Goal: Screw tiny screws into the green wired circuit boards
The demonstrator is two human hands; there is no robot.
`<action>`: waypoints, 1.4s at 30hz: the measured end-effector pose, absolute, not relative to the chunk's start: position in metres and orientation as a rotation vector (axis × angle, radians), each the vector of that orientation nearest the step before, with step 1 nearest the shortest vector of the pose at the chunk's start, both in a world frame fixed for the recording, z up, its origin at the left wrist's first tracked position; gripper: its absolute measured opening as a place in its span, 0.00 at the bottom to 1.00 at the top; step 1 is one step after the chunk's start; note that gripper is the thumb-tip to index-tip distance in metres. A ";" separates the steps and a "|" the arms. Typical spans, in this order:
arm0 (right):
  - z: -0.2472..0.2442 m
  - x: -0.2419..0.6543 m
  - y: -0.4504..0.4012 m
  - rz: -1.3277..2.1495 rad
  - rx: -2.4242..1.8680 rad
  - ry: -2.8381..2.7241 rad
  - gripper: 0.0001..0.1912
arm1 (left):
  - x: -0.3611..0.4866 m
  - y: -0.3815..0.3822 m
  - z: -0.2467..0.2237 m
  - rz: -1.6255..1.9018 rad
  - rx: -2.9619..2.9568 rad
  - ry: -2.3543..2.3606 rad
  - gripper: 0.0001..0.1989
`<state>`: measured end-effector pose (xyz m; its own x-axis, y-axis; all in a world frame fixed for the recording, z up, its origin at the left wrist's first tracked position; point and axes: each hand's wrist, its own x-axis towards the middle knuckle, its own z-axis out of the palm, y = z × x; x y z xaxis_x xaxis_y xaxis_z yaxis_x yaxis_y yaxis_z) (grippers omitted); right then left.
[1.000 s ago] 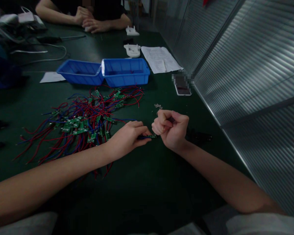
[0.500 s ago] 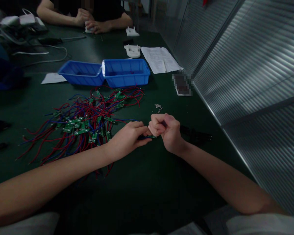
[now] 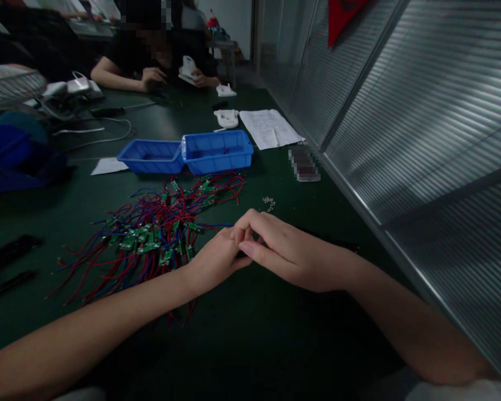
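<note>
I see my left hand [image 3: 217, 259] and right hand [image 3: 284, 250] meeting fingertip to fingertip on the dark green table [image 3: 250, 334], pinched around something small; I cannot tell what. Just left lies the tangled pile of red and blue wires with small green circuit boards [image 3: 158, 234]. Behind it stand 2 blue plastic bins [image 3: 192, 156].

Small dark part [image 3: 242, 254] mostly hidden between touching hands.
</note>
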<state>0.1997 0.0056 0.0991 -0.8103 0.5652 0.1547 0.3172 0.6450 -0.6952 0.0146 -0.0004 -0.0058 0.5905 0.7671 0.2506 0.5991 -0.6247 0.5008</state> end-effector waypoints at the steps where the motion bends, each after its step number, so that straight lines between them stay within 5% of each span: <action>1: 0.102 0.203 0.007 0.871 -0.712 -2.560 0.07 | 0.015 0.000 -0.005 0.621 2.467 1.111 0.11; 16: 0.082 0.210 0.011 -0.189 -0.961 -2.684 0.17 | 0.015 0.001 -0.006 0.518 2.466 1.124 0.08; 28: 0.108 0.217 0.008 0.160 -1.104 -2.917 0.11 | 0.015 0.002 -0.004 0.488 2.479 1.091 0.08; 37: 0.096 0.213 0.013 -0.281 -1.340 -2.736 0.32 | 0.016 0.001 -0.004 0.475 2.480 1.109 0.09; 42: 0.102 0.217 0.014 0.123 -1.216 -2.783 0.14 | 0.016 0.000 -0.002 0.473 2.516 1.102 0.08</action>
